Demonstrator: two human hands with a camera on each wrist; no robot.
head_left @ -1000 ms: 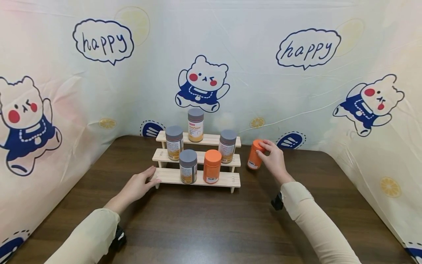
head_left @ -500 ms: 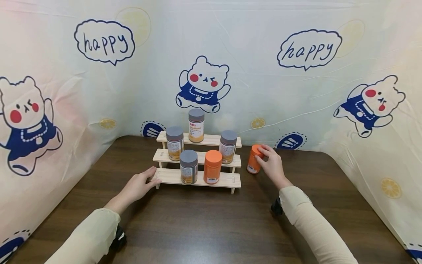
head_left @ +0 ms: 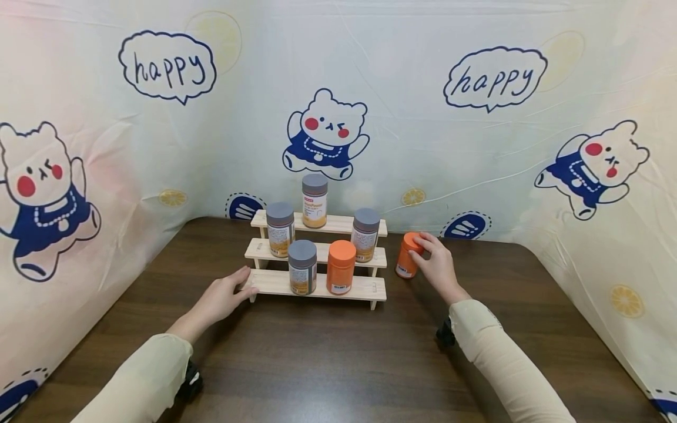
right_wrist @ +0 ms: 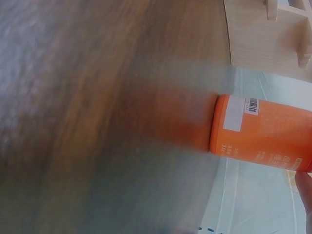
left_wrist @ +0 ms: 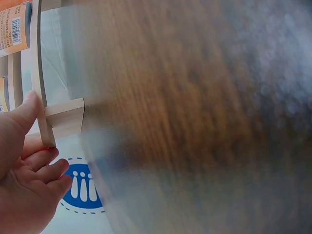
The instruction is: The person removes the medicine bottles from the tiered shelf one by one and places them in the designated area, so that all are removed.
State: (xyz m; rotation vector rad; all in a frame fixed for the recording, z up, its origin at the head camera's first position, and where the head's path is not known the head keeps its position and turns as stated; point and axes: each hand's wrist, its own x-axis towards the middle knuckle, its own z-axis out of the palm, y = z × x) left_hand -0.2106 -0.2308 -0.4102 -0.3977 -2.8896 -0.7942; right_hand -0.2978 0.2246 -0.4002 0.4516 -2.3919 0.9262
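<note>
Orange bottle (head_left: 405, 262) beside wooden rack (head_left: 321, 252) — right hand (head_left: 437, 263) half-closed round its lid (head_left: 409, 240), left hand (head_left: 219, 297) round rack's end

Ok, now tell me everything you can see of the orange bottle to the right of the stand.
The orange bottle is cylindrical and plastic-looking, with a matching lid on, pale print and, near the base, a white patch beside a barcode. It looks about upright, base on the brown table, right of the wooden stand and apart from it. The right grip pinches it near the top.
</note>
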